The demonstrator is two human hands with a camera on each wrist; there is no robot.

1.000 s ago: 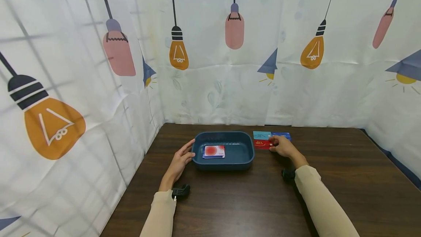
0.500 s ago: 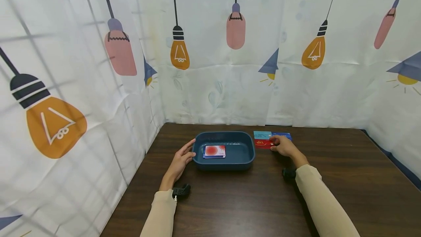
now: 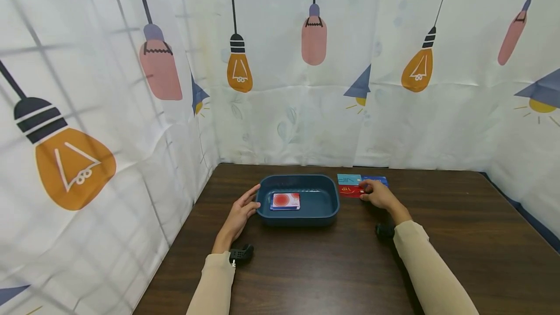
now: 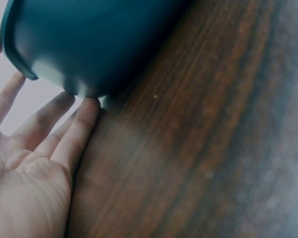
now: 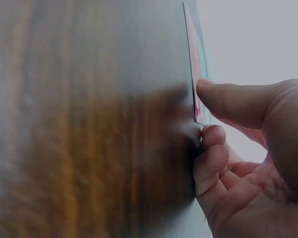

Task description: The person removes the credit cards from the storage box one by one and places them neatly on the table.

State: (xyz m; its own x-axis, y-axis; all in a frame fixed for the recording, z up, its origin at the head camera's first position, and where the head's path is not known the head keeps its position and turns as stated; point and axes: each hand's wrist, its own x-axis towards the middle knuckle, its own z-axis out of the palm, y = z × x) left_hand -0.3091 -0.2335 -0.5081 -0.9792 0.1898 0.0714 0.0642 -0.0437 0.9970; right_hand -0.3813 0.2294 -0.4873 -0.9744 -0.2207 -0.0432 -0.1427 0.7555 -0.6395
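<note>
A dark blue rectangular tray (image 3: 297, 221) stands on the brown table, with a small stack of cards (image 3: 285, 201) in its left half, a white-and-red one on top. My left hand (image 3: 236, 215) is at the tray's left end; in the left wrist view its nearly straight fingers (image 4: 82, 129) touch the wall. Right of the tray lie a red VIP card (image 3: 348, 191), a light blue card (image 3: 348, 179) behind it and a blue card (image 3: 379, 179). My right hand (image 3: 378, 195) pinches the red card's right edge, thumb on its face and curled fingertips at its edge.
The wooden table (image 3: 315, 271) runs back to a white curtain (image 3: 280, 125) printed with lamps and bulbs. Another curtain side (image 3: 144, 193) borders the table's left edge. Dark wrist cameras sit on both wrists.
Both hands, the tray and the cards hold nearly the same places. Only a slight shift of the head view shows.
</note>
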